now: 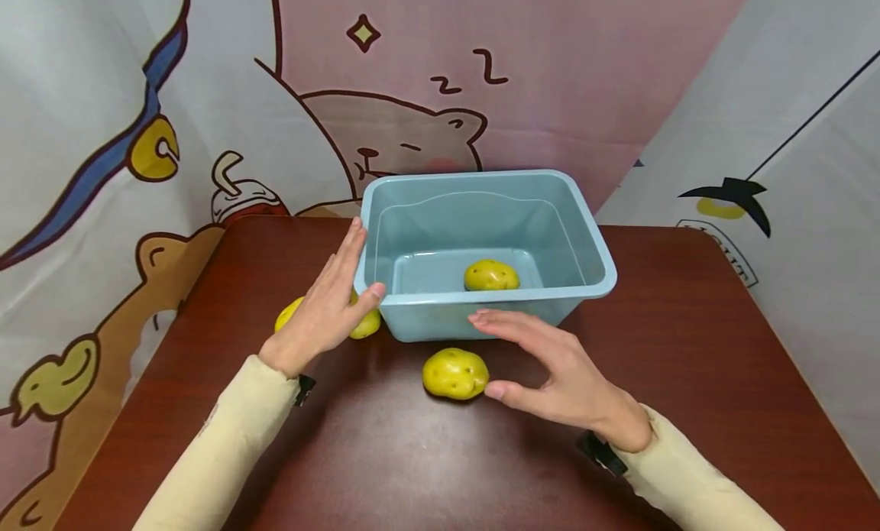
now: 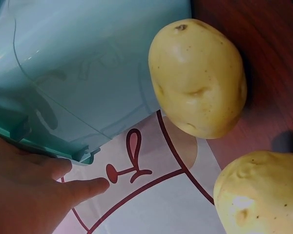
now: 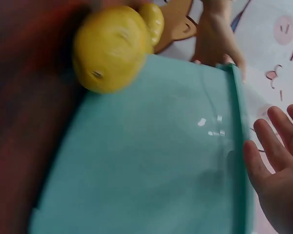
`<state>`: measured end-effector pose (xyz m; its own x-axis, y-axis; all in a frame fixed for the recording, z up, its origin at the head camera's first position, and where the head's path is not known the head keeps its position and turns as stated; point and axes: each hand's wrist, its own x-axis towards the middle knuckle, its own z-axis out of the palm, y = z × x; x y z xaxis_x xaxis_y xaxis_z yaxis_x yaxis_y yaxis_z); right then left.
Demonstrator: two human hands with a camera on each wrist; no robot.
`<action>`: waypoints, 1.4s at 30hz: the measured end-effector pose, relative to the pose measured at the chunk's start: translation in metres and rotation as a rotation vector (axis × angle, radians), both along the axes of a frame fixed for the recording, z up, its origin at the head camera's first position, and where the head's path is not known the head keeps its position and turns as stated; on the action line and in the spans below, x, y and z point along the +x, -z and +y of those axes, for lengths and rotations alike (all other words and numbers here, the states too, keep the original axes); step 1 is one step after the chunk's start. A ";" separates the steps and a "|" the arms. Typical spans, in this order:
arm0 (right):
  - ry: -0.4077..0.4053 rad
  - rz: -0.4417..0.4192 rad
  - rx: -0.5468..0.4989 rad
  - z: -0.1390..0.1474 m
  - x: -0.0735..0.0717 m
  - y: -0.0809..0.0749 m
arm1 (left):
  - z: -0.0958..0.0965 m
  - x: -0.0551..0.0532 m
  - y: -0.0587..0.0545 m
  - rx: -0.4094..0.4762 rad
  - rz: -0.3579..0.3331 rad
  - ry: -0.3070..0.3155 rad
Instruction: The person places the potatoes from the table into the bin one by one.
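One potato [image 1: 455, 373] at a time, best cup low with the spread, empty right hand [image 1: 574, 372], bracing the left edge of the tub [image 1: 426, 322] with the straight-fingered left hand [image 1: 319, 309].

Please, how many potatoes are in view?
4: one potato inside the blue bin, one in front, and two at its left, partly covered in the head view. Others may be hidden.

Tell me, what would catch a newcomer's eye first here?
Probably the light blue bin toward the far side of the table, with one yellow potato lying inside. In the head view, a second potato sits just in front of the bin, while a third and a fourth lie left of it, partly hidden. Behind, a large sleeping bear is printed on the backdrop.
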<state>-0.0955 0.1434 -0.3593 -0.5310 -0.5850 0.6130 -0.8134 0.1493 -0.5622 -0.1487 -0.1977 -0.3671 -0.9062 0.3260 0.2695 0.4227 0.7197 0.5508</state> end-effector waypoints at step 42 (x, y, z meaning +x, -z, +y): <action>-0.022 -0.363 0.481 -0.026 -0.025 0.078 | 0.002 -0.002 0.001 -0.012 0.009 -0.004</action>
